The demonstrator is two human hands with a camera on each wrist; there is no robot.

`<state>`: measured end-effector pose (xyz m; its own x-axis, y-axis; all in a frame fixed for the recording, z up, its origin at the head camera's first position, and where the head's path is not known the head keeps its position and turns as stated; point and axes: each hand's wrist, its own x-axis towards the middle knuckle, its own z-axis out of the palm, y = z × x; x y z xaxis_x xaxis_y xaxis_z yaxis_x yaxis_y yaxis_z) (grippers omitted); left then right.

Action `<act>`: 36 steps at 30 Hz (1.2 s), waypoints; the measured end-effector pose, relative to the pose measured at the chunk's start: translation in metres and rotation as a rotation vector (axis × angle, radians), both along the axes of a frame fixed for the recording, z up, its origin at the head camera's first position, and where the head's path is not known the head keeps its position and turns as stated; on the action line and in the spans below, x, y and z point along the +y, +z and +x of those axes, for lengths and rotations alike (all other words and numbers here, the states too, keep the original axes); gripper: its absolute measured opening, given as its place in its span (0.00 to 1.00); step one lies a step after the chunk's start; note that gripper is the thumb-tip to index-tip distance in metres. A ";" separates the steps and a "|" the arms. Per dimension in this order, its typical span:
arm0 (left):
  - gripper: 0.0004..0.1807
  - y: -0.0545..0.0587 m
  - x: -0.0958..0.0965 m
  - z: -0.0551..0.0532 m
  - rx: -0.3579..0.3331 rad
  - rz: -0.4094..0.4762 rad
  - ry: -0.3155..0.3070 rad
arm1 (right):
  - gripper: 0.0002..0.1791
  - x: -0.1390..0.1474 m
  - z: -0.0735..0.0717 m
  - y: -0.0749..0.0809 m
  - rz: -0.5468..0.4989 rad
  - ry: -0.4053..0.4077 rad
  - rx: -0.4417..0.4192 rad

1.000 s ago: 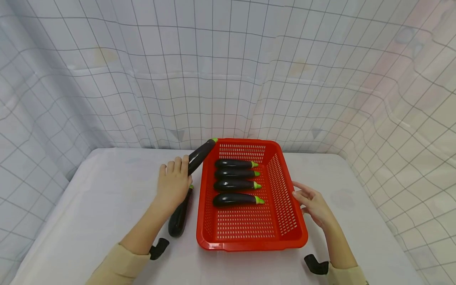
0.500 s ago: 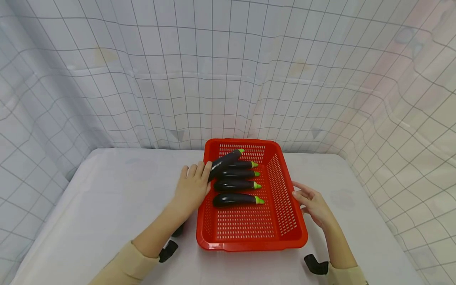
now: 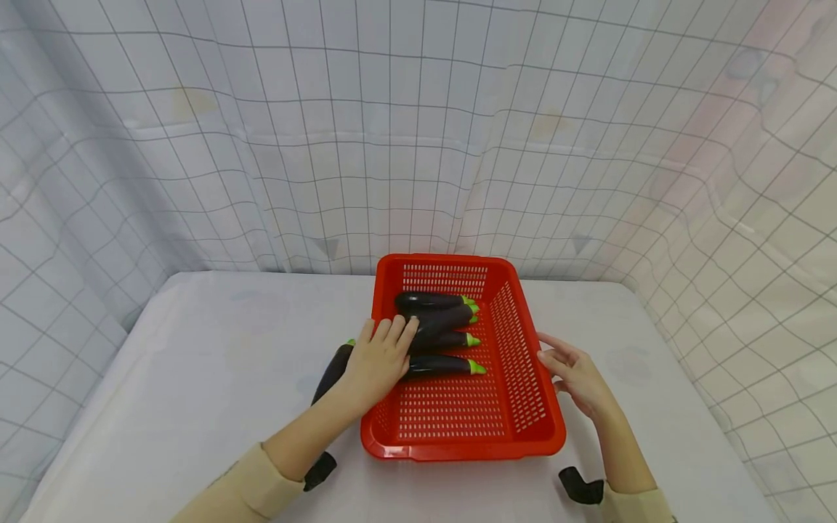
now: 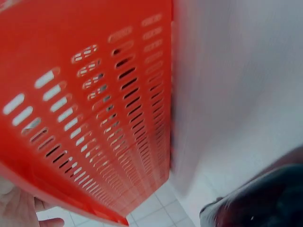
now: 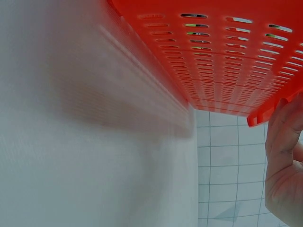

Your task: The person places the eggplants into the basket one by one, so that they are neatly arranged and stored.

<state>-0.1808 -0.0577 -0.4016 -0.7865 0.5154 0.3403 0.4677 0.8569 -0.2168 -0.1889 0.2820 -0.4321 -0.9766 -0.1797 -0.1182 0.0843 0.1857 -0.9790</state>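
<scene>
My left hand grips the blunt end of an eggplant in the head view. This eggplant lies slightly slanted over the row of several dark eggplants inside the red plastic basket. All their green stems point right. My right hand is at the basket's right side, its fingertips touching the rim with the fingers loosely bent. In the right wrist view, that hand shows beside the rim. Another eggplant lies on the table left of the basket, partly hidden by my left forearm.
The white-covered table extends on both sides of the basket. A white grid-patterned curtain stands behind it. Slotted walls of the basket fill much of the left wrist view. Black wrist mounts hang by both sleeves.
My left hand has carried the eggplant rightward over the rim, then down onto the row in the basket. My right hand and the basket have stayed put.
</scene>
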 end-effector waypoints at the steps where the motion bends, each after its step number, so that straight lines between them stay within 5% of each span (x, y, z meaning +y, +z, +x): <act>1: 0.30 -0.002 0.001 0.000 0.000 -0.003 -0.006 | 0.30 0.000 0.000 0.000 0.001 0.000 0.000; 18: 0.33 -0.021 0.015 0.007 -0.048 -0.080 -0.083 | 0.31 -0.001 0.000 0.001 -0.006 0.006 0.001; 28: 0.30 -0.025 0.023 0.009 -0.011 -0.166 -0.123 | 0.30 -0.001 -0.001 0.001 -0.005 0.003 0.004; 36: 0.33 -0.028 0.025 0.010 -0.081 -0.198 -0.108 | 0.31 -0.001 -0.002 0.000 -0.009 0.002 -0.001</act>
